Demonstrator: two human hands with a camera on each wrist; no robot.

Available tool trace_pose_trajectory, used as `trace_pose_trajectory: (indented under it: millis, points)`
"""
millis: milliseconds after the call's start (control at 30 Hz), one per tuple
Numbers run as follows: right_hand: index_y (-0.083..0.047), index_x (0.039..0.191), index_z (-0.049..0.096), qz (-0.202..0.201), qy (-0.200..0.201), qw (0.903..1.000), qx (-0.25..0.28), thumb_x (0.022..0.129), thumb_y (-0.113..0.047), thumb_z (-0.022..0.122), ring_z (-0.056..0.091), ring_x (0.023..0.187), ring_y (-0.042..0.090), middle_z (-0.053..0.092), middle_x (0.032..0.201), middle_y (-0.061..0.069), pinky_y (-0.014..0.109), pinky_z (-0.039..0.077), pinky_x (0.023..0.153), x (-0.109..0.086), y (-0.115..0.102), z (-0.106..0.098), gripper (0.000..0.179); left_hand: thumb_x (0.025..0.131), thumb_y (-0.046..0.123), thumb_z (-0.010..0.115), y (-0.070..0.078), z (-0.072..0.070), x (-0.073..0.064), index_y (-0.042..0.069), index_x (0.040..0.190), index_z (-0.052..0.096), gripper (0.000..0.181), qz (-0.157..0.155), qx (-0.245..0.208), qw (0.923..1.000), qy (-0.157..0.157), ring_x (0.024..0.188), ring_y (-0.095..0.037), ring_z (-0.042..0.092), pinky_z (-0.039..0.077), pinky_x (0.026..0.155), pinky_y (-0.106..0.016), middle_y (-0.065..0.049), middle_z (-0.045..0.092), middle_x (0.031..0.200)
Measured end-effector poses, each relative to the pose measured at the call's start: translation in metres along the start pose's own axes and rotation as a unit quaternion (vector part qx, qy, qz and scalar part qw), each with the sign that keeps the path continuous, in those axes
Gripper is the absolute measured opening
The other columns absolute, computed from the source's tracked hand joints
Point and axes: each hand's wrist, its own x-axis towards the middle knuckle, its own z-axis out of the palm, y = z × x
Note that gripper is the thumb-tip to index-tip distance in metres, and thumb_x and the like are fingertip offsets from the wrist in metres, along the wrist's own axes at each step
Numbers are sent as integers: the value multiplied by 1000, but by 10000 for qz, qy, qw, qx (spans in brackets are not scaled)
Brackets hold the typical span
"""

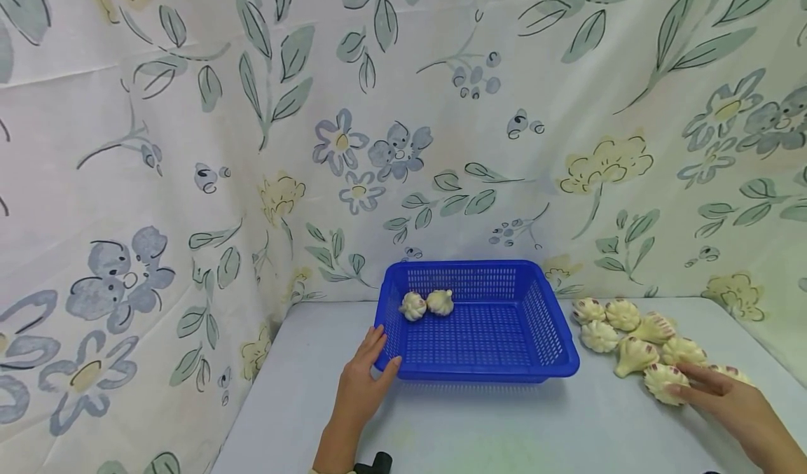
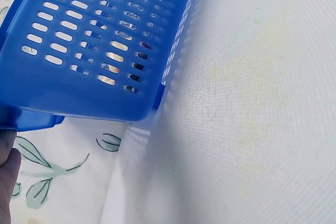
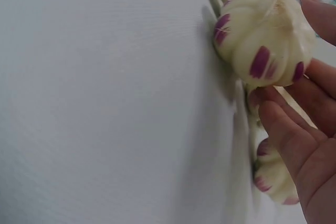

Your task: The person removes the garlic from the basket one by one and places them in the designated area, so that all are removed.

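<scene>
A blue plastic basket [image 1: 479, 376] with slotted walls stands on the table, with two garlic bulbs [image 1: 440, 302] inside at its back left. My left hand [image 1: 364, 372] rests at the basket's left front corner, its fingers along the left rim and thumb at the front. In the left wrist view only a bit of that hand shows, beside the rim. To the right of the basket lies a group of garlic bulbs [image 1: 637, 355]. My right hand [image 1: 725, 397] holds the nearest garlic bulb [image 3: 265, 38], purple-streaked and pale, between thumb and fingers.
Behind the white table [image 1: 466, 432] hangs a floral cloth [image 1: 441, 145], which continues along the left side. Another garlic bulb [image 3: 275, 174] lies close by my right fingers. A black object [image 1: 378, 463] shows near my left wrist.
</scene>
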Motion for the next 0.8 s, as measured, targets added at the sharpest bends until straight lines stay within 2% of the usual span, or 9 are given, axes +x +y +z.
trace_pose_trajectory:
  millis: [67, 133, 267, 367, 467, 600, 700, 800]
  points:
    - [-2, 154, 16, 86, 68, 9999, 110, 78, -76, 60, -9, 140, 59, -3, 156, 32, 76, 28, 100, 0, -1, -3, 115, 94, 49, 62, 0, 0, 0, 4, 137, 58, 63, -7, 9, 10000, -2, 145, -21, 37, 35, 112, -44, 2, 46, 152]
    - [-3, 154, 17, 107, 118, 9995, 277, 80, -74, 61, -7, 141, 58, -2, 157, 30, 76, 28, 100, 0, -3, -6, 111, 94, 46, 64, 0, -1, 0, 4, 137, 57, 61, -28, 17, 10000, -12, 145, -21, 36, 35, 112, -44, 2, 46, 152]
    - [-2, 155, 18, 187, 236, 9987, 410, 84, -70, 60, 13, 140, 59, 6, 158, 29, 74, 33, 98, -1, -11, -14, 107, 93, 40, 67, 0, -1, 0, 5, 137, 57, 57, -73, 12, 10000, -25, 145, -19, 35, 34, 112, -44, 2, 45, 152]
    - [-1, 155, 19, 44, 325, 9990, 307, 86, -69, 58, 22, 136, 59, 13, 156, 31, 72, 39, 93, -5, -23, -19, 104, 93, 41, 66, 1, -2, 0, 5, 137, 57, 58, -98, 0, 9999, -36, 145, -18, 35, 34, 113, -44, 2, 45, 152]
    - [2, 153, 23, -332, 528, 9979, 172, 87, -67, 57, 31, 132, 58, 23, 152, 34, 68, 46, 86, -9, -38, -21, 101, 93, 42, 66, 1, -3, 0, 4, 137, 57, 58, -53, 39, 10000, 16, 145, -20, 36, 35, 112, -44, 1, 46, 152]
    - [3, 152, 28, -1100, 704, 9914, -36, 89, -66, 56, 38, 127, 58, 33, 148, 35, 65, 47, 81, -13, -60, -19, 97, 93, 41, 66, 0, -2, 0, 4, 136, 58, 58, 33, 72, 9999, 87, 144, -19, 37, 36, 111, -44, 0, 46, 151]
    - [-2, 153, 30, -1578, 710, 9848, -123, 89, -65, 56, 38, 128, 57, 41, 148, 29, 66, 46, 82, -15, -78, -17, 93, 94, 45, 64, 0, -1, 0, 4, 137, 58, 59, 69, 46, 10000, 52, 145, -16, 35, 36, 112, -43, 0, 46, 152]
    - [-9, 153, 33, -1839, 694, 9804, -110, 89, -64, 57, 37, 131, 54, 44, 149, 21, 67, 44, 85, -16, -100, -15, 89, 94, 46, 63, 0, -1, 1, 3, 136, 58, 60, 150, 16, 9999, 48, 145, -17, 35, 36, 112, -43, -1, 46, 151]
